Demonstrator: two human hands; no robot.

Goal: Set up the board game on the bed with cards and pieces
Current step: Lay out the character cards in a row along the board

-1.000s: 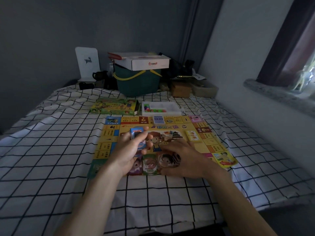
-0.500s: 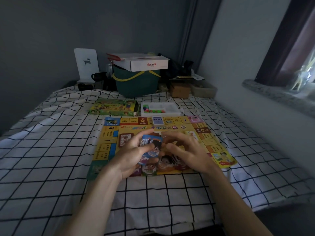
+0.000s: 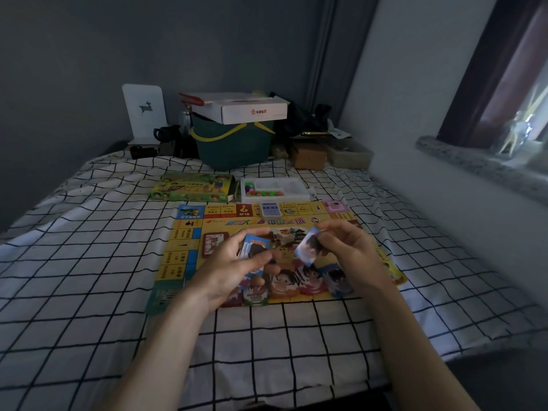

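A single card, just drawn from the stack, hangs pinched in the right hand above the board on the bed; the left hand grips the stack. Dealing likely continues.

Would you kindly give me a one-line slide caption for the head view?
Left hand holds a card stack while right hand pinches one card above the game board.

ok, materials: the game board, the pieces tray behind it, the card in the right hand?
Game board: likely printed card or paper, matte, lies flat on the bedsheet. Pieces tray: looks like white moulded plastic, with compartments. Card pinched by the right hand: glossy printed cardstock, faint sheen.
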